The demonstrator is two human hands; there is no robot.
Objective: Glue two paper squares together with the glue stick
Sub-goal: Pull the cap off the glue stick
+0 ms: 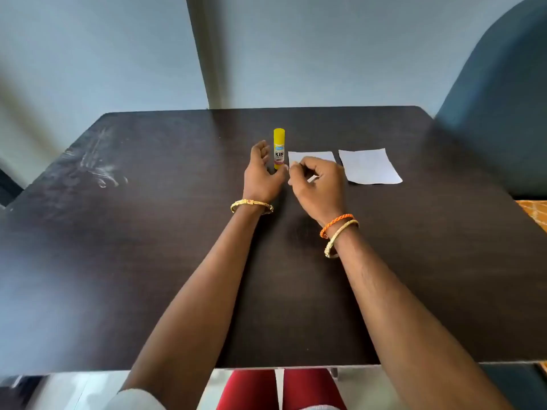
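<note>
Here, the left hand (262, 173) is seen just left of the middle of the frame, its grip spread apart around the bottom of the glue stick (279, 148). The thumb tip is touching the stick's base or just beside it; which one cannot be told. The stick is stood upright on the dark counter (148, 232), with its yellow cap still on.

The right hand (318, 182) is curled, and its fingertips are pinched together at the near left corner of the first paper square (310, 155). Whether the corner is really held cannot be told. Most of that square is hidden by the hand. The second paper square (370, 166) is laid flat, just right of the first, untouched. Bangles are worn on both wrists.
</note>
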